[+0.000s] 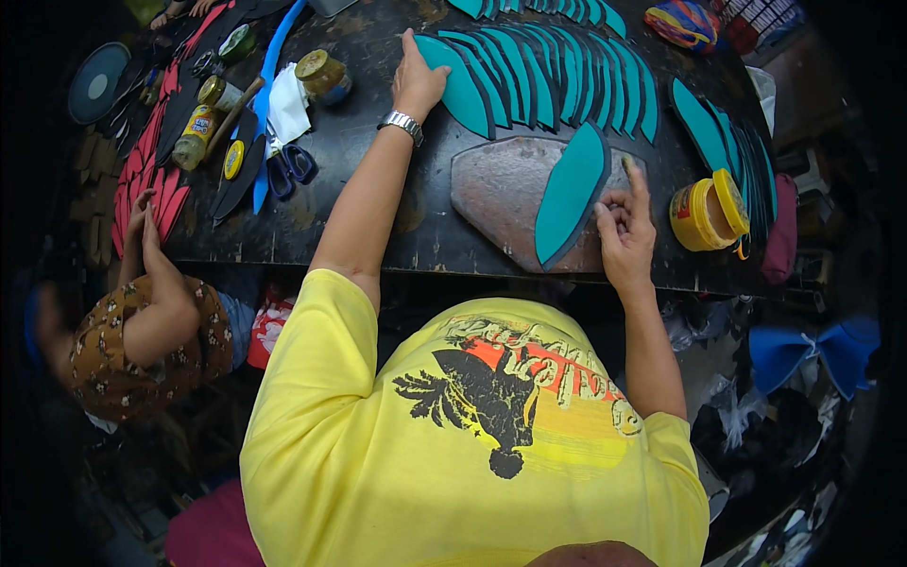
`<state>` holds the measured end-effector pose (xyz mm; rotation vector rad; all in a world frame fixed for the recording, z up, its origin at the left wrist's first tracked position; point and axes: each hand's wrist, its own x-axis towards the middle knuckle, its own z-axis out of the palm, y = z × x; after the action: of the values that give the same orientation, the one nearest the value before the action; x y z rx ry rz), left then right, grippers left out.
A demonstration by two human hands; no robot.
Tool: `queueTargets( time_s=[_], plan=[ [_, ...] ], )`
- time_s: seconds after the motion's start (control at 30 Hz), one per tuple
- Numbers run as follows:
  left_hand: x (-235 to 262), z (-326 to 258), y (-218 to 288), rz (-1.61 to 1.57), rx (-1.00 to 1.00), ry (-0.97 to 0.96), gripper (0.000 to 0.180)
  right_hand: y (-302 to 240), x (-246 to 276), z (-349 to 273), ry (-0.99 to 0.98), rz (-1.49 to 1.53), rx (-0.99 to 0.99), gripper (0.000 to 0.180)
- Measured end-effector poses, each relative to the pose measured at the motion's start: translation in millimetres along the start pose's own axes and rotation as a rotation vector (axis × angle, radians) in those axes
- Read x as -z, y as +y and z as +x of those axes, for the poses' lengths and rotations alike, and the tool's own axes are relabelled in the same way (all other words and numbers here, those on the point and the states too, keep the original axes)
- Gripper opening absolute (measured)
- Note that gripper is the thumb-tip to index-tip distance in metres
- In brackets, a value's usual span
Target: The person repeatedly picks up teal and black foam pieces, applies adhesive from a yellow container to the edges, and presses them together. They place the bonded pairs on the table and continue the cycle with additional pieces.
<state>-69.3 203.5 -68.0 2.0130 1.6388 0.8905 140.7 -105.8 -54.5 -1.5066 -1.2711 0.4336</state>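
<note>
- Head view, far left of the brown slab (491,194): a co-worker (156,331) in a flowered top sits low; the dark rim of the picture swallows part of this person.
- Left of the slab, beyond that co-worker: long red pieces (151,203) lie in an overlapping heap, the lower layers hidden.
- Nearer the slab on its left: a jar with pale contents (196,137) lies tilted, then dark-blue-handled scissors (291,170), their blades hard to make out.
- Above the slab's left end: the left hand (419,87), with index finger stretched and thumb spread, touches the leftmost teal piece (458,90); the other fingers are hidden, so I cannot tell whether it grips.
- Above the slab: a row of teal pieces (567,80) with dark edges, each mostly covered by its neighbour; another row beyond is cut off by the top edge.
- On the slab: one teal piece (573,198) lies slantwise, covering part of the surface.
- At the slab's right end: the right hand (628,227), half open, index finger straight and the others curled; whether its thumb touches that piece, I cannot tell.
- Right of the slab: an open yellow tub (693,217), its lid (730,200) tilted against the mouth.
</note>
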Motion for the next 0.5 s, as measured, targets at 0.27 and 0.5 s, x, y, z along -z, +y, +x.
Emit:
queueTargets(
  time_s=[0.27,0.5],
  plan=[
    [2,-46,58,0.229,-0.402,0.12,0.077,-4,2,-2,-0.002,0.016,0.031,0.064],
    [-24,-145,125,0.199,-0.705,-0.322,0.086,-34,54,-15,0.13,-0.154,0.147,0.039]
  ],
)
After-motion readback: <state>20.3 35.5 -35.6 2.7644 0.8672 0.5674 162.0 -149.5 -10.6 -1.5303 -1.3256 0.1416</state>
